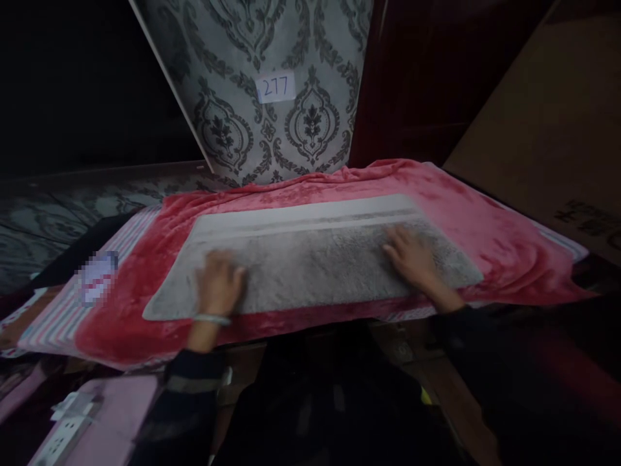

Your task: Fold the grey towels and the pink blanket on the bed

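Note:
A grey plush mat point(315, 265) with a pale band along its far edge lies flat on a pink-red fleece blanket point(466, 220). Over the mat's left part is my left hand point(219, 285), blurred by motion, its thumb apart from the other fingers and nothing seen in it. My right hand point(410, 255) is on or just above the mat's right part, fingers stretched out and spread, holding nothing. Whether the palms press on the pile cannot be made out. A pale bracelet circles my left wrist.
A striped cloth point(53, 323) shows under the blanket at the left, with a blurred-out device point(97, 278) on it. A power strip point(65, 430) lies at lower left. Behind stand a dark screen point(92, 84) and patterned wall point(272, 139); a cardboard box point(548, 123) is at right.

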The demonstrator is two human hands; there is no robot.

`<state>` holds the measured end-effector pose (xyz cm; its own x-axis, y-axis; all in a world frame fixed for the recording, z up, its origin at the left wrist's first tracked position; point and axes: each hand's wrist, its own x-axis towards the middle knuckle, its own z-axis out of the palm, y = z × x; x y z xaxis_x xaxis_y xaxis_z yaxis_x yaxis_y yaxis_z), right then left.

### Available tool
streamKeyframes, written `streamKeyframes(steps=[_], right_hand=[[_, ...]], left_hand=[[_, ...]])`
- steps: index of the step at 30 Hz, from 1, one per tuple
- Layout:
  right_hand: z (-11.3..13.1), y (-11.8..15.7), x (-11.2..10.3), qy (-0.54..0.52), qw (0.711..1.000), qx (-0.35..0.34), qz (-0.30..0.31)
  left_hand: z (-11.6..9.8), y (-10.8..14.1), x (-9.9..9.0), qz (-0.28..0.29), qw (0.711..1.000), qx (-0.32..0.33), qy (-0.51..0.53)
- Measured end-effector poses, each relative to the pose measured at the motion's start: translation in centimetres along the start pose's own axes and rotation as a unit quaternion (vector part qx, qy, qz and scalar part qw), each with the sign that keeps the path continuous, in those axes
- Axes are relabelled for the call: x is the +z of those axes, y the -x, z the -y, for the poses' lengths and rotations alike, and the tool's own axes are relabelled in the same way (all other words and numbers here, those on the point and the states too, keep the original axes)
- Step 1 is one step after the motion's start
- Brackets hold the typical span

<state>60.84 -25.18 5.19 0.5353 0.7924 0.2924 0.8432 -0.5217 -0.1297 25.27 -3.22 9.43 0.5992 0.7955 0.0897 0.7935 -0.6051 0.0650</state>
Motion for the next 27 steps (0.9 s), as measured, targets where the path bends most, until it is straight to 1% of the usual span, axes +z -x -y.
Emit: streamKeyframes(steps=[1,3,4,5,6,7,8,9,10,12,14,16,18,22,24,27], right_hand=[[2.9,-0.9,0.3,-0.007,0.999,-0.047,0.012],[7.8,-2.1,1.3,-0.019,0.991,-0.127,0.039],[9.6,-2.4,1.9,-0.02,0.986,-0.154,0.055],[10.8,-2.4,2.5,-0.017,0.982,-0.174,0.071],[11.5,-2.3,3.0,-0.012,0.979,-0.186,0.083],[11.8,-2.1,3.5,-0.005,0.977,-0.19,0.091],[11.8,-1.8,3.9,0.002,0.977,-0.19,0.093],[11.6,-1.5,4.3,0.006,0.978,-0.187,0.092],[11.2,-1.3,4.7,0.008,0.979,-0.182,0.089],[10.5,-1.2,5.5,0.005,0.98,-0.18,0.083],[10.1,-1.3,6.4,-0.004,0.98,-0.183,0.074],[9.9,-1.4,7.2,-0.012,0.98,-0.186,0.064],[9.8,-1.4,7.8,-0.017,0.981,-0.186,0.057],[9.6,-1.4,8.2,-0.021,0.981,-0.182,0.057],[9.7,-1.3,8.1,-0.017,0.981,-0.181,0.06],[9.7,-1.4,8.0,-0.013,0.981,-0.18,0.067]], left_hand=[[-2.1,-0.3,0.3,-0.022,1.0,0.017,0.002],[-6.9,-1.0,1.5,0.008,0.992,0.129,0.015],[-9.2,-1.3,2.2,0.021,0.985,0.172,0.024],[-11.1,-1.4,3.0,0.043,0.979,0.198,0.03],[-12.6,-1.5,3.8,0.057,0.977,0.202,0.034],[-13.6,-1.4,4.5,0.052,0.977,0.201,0.042],[-14.0,-1.1,5.0,0.048,0.977,0.203,0.049],[-14.0,-0.8,5.4,0.041,0.977,0.204,0.055],[-13.7,-0.4,5.7,0.03,0.977,0.203,0.059],[-12.2,0.5,5.9,0.007,0.981,0.187,0.058],[-10.0,1.4,5.8,-0.017,0.989,0.142,0.049],[-7.2,2.3,5.6,-0.029,0.996,0.076,0.038],[-3.9,3.2,5.2,-0.032,0.999,0.003,0.024],[2.9,4.9,4.2,-0.021,0.992,-0.122,-0.021],[5.7,5.4,3.7,-0.011,0.986,-0.164,-0.04],[8.7,5.8,3.3,-0.01,0.978,-0.198,-0.062]])
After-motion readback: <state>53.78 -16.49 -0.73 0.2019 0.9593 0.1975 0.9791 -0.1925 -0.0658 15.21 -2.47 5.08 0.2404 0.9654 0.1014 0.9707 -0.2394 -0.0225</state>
